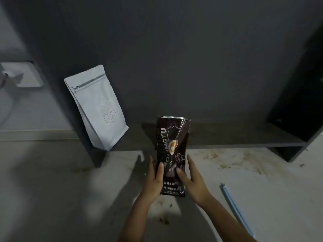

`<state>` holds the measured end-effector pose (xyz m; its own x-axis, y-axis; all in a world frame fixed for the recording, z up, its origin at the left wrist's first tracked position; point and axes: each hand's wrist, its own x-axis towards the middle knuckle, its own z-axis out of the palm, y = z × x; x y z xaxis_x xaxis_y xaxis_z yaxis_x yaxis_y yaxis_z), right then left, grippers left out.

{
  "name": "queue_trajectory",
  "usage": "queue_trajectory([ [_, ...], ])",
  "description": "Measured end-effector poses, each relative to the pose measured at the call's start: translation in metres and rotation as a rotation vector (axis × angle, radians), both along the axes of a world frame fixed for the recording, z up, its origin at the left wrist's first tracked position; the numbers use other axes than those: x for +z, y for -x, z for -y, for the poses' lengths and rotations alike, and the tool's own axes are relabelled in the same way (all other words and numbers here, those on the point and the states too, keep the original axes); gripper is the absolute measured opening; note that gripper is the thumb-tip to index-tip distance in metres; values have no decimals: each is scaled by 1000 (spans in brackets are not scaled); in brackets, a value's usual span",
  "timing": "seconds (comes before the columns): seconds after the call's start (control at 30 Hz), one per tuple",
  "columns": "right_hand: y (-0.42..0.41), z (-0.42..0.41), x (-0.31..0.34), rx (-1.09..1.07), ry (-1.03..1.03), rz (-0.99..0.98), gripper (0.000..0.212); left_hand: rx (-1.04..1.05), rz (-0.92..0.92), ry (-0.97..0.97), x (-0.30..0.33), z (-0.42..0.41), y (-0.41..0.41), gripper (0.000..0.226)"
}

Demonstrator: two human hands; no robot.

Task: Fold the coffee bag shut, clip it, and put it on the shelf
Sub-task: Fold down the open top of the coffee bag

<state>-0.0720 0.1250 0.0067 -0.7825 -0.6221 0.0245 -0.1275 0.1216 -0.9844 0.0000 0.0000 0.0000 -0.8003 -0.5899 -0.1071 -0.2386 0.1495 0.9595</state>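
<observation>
Both my forearms come up from six o'clock and meet around the dark coffee bag (172, 154), which stands upright at the middle of the pale, stained countertop (262, 180). My left hand (154, 179) clasps the bag's lower left edge, thumb laid across the printed front and fingers behind. My right hand (194, 179) clasps the lower right edge the same way, so each hand is closed on the bag and neither is free.

What the fold turns on: the bag's long axis runs straight from six to twelve, and its top, unfolded and crumpled, sits at twelve o'clock from both hands, well above my grip. I judge one hand must climb to that top while the other steadies the base; the two are about equally near.

A long pale blue clip (236, 208) lies flat at four o'clock, nearer my right hand, so that hand should fetch it. The dark shelf (244, 137) runs just behind the bag, toward one o'clock. A white pouch (97, 109) leans at ten o'clock.
</observation>
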Motion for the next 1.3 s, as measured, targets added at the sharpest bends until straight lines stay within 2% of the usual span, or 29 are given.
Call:
queue_trajectory([
  [0.07,1,5,0,57,-4,9,44,-52,-54,8,1,0,3,54],
  [0.2,4,5,-11,49,-33,-52,51,-72,-88,16,-2,2,7,44],
  [0.27,5,3,-10,42,-41,-72,49,-66,-57,41,-9,6,7,59],
  [0.33,6,1,-10,21,-49,-76,40,-103,-2,56,-7,7,3,84],
  [0.37,7,0,-11,9,-48,-62,34,-122,15,42,-6,7,1,88],
  [0.47,7,-4,-7,-55,-75,-85,24,-161,-3,-44,-5,3,-4,80],
  [0.53,10,-6,3,-160,-89,-163,25,-163,-34,-90,-8,0,-6,86],
  [0.63,12,-6,48,-407,145,-248,24,-111,-35,-148,-6,-3,-9,92],
  [0.7,9,-7,88,-448,267,-414,23,-101,-39,-121,-4,-7,-10,84],
  [0.77,1,-6,126,-386,113,-684,26,-86,-73,-95,-2,-11,-11,77],
  [0.83,-6,3,149,-281,-245,-922,33,-53,-83,-77,0,-13,-9,72],
  [0.9,-12,17,160,-166,-565,-1020,41,-45,-80,-91,-1,-15,-6,69],
  [0.93,-14,25,160,-122,-654,-1042,42,-41,-79,-103,-3,-16,-5,72],
  [1.07,-16,41,166,-92,-745,-1171,32,-27,-69,-88,-18,-13,-7,99],
  [1.13,-17,45,171,-46,-843,-1170,33,-39,-56,-62,-18,-13,-8,103],
  [1.2,-17,45,174,29,-865,-1178,21,-44,-56,-34,-14,-15,-9,101],
  [1.23,-16,43,177,68,-803,-1128,15,-47,-54,-20,-14,-15,-9,98],
  [1.3,-13,35,184,97,-626,-894,14,-37,-51,13,-16,-14,-10,91],
])
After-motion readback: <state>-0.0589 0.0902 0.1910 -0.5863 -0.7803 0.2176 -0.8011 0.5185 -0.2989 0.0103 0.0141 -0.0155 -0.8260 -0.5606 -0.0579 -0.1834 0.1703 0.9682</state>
